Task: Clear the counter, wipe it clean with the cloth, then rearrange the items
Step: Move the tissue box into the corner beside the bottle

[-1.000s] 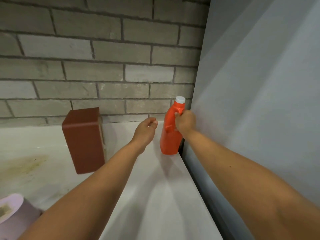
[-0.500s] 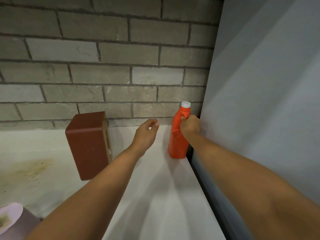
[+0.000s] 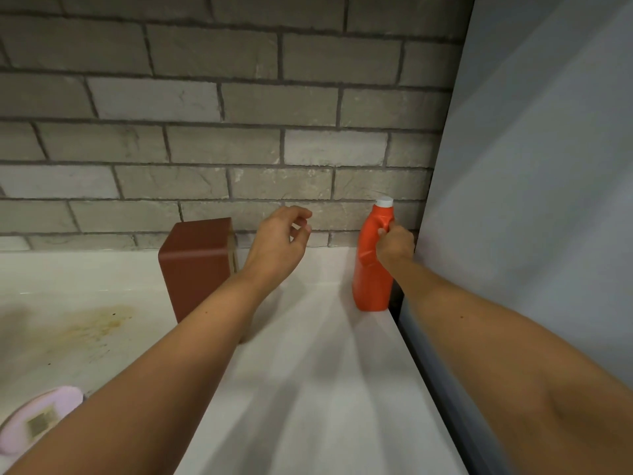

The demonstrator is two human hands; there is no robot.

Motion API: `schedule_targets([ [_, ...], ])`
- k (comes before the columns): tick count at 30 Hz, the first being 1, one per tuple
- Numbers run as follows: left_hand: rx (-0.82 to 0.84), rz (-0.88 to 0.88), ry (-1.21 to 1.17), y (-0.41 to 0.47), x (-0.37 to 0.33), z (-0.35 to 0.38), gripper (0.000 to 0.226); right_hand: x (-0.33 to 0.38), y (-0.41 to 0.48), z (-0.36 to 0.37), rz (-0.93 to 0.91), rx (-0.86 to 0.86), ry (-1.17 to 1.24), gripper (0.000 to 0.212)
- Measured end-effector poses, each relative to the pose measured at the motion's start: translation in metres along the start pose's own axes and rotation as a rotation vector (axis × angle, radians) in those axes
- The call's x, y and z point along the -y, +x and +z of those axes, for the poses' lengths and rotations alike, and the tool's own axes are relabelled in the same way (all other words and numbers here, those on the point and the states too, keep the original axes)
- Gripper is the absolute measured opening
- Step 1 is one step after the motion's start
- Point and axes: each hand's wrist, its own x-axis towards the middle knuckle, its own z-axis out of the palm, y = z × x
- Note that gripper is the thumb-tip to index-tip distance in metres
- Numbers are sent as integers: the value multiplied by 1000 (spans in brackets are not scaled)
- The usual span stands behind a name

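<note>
An orange bottle (image 3: 371, 269) with a white cap stands upright at the far right corner of the white counter (image 3: 308, 389), close to the grey side panel. My right hand (image 3: 394, 246) grips its handle. My left hand (image 3: 279, 246) hovers above the counter between the bottle and a brown box (image 3: 195, 269), fingers loosely curled and holding nothing. The brown box stands upright against the brick wall, partly behind my left forearm.
A brownish stain (image 3: 92, 327) marks the counter at the left. A pink round object (image 3: 34, 419) shows at the lower left edge. The brick wall (image 3: 239, 132) bounds the back and a grey panel (image 3: 531, 200) the right.
The bottle and my right hand have moved slightly right, closer to the corner and the grey panel. My left hand stays hovering, fingers a little more spread.
</note>
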Motion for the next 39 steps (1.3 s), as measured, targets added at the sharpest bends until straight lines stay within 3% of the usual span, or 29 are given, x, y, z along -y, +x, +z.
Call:
schedule_targets([
  [6, -33, -42, 338, -2, 14, -36, 31, -2, -4, -1, 18, 72, -5, 30],
  [10, -18, -263, 606, -2, 27, -56, 54, -4, -20, 0, 100, 77, 69, 43],
  [14, 23, -461, 635, -7, 41, -70, 74, -9, -41, -2, 51, 121, 54, 48],
  [21, 51, -624, 521, -23, 62, -77, 91, -8, -85, -2, -29, 265, -23, 38],
  [27, -34, -596, 345, -32, 68, -79, 79, -10, -110, -3, 87, 440, -44, 43],
  [33, -101, -585, 273, -38, 69, -81, 75, -15, -126, -10, 150, 468, -51, 35],
  [39, -131, -604, 10, -40, 48, -83, 71, -11, -134, -14, 191, 512, -16, 32],
])
